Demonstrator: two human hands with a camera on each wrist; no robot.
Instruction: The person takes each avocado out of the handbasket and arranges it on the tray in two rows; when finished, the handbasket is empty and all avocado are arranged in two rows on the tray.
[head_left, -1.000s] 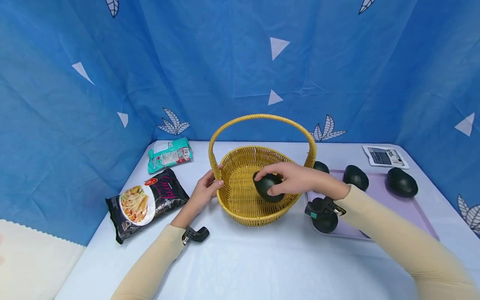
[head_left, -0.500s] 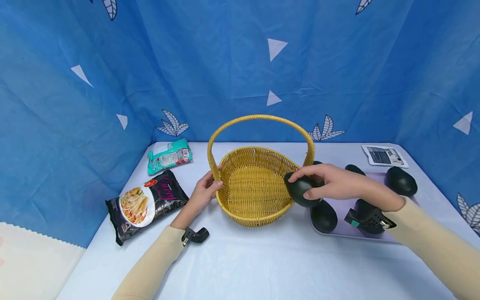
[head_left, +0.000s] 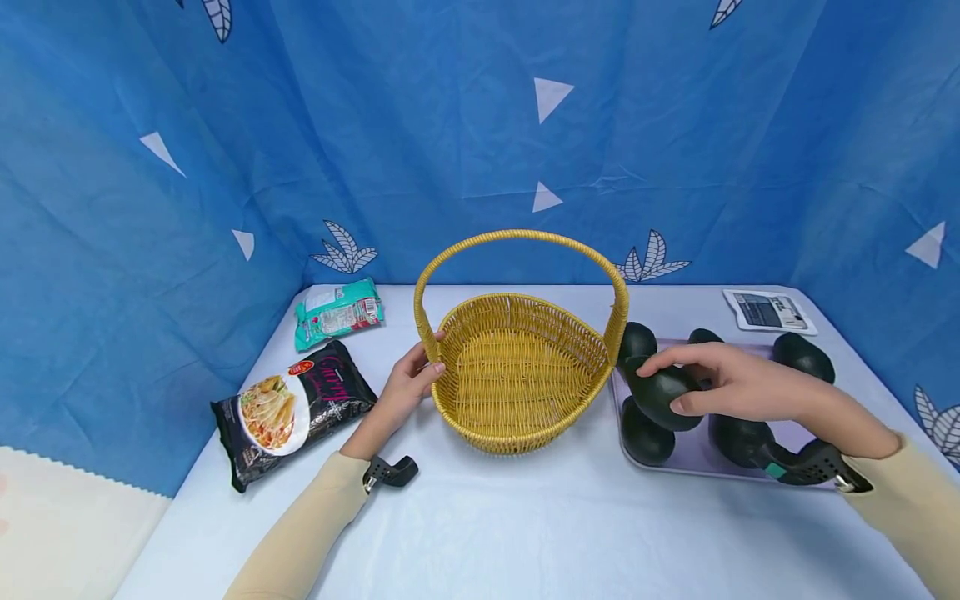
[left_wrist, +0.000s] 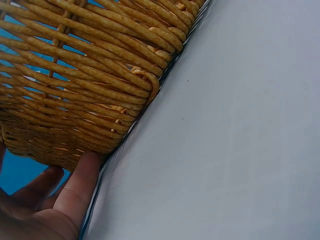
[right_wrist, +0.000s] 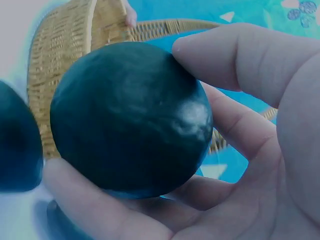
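My right hand [head_left: 738, 387] grips a dark green avocado [head_left: 663, 398] above the left part of a lilac tray [head_left: 693, 457]. Seen from the right wrist, the thumb and fingers curl round the held avocado [right_wrist: 130, 120]. Several more dark avocados lie on the tray, such as one [head_left: 647, 433] near its front left corner; some are partly hidden by my right hand. A yellow wicker basket [head_left: 517, 392] with a tall arched handle stands left of the tray, its inside bare. My left hand [head_left: 408, 385] holds the basket's left side by the handle's foot, fingers against the woven wall [left_wrist: 75, 100].
On the left of the white table [head_left: 510, 525] lie a black noodle packet [head_left: 296, 408] and a teal packet [head_left: 340, 312]. A white pouch with a dark label [head_left: 770, 312] lies behind the tray. Blue cloth [head_left: 465, 125] hangs at the back and sides.
My right hand has lifted the avocado out of the basket and carried it rightward, from inside the basket to above the tray. My left hand has stayed at the basket.
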